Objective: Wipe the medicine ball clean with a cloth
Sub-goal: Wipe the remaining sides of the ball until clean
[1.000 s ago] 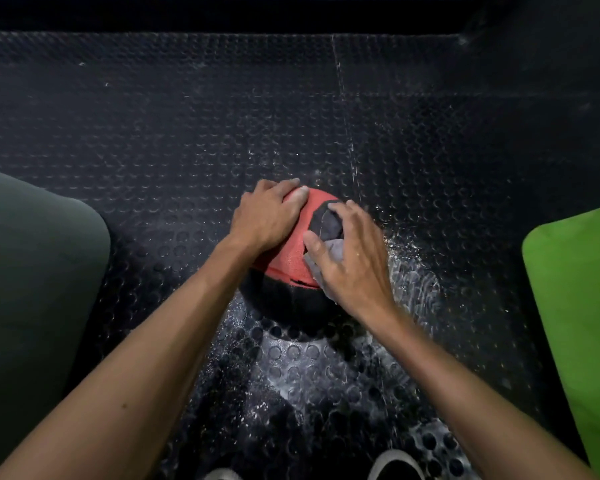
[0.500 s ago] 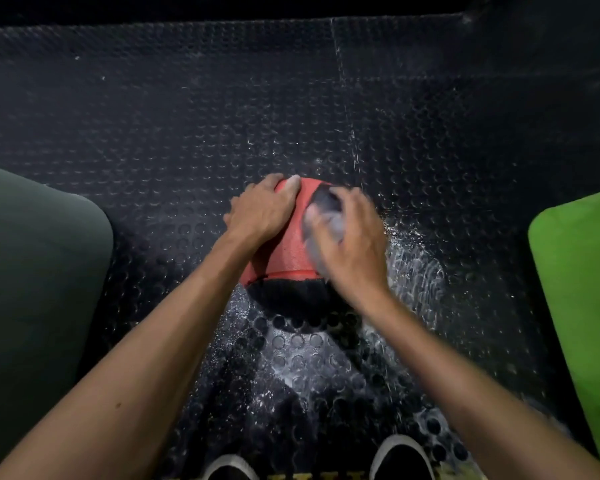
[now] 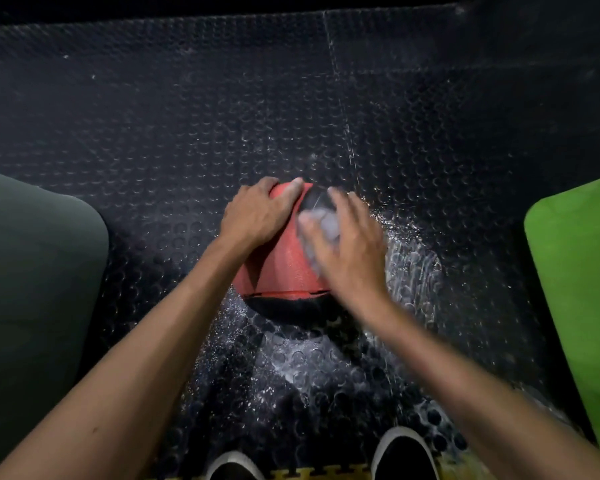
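Observation:
A red and black medicine ball [image 3: 278,268] sits on the dark studded rubber floor [image 3: 187,116]. My left hand [image 3: 257,213] lies spread over the ball's upper left, fingers straight along the red panel. My right hand [image 3: 347,244] is on the ball's upper right and holds a pale grey cloth [image 3: 323,220] against it under the fingers and thumb. The right hand and cloth are blurred with motion. The black lower part of the ball faces me.
White powdery smears cover the floor to the right of the ball and in front of it. A dark grey mat [image 3: 32,289] lies at the left, a bright green mat [image 3: 579,289] at the right. The toes of two black shoes [image 3: 406,455] show at the bottom edge.
My right hand has slid the cloth up and across the ball's right side. More of the red panel faces me than before. The left hand has stayed on the upper left.

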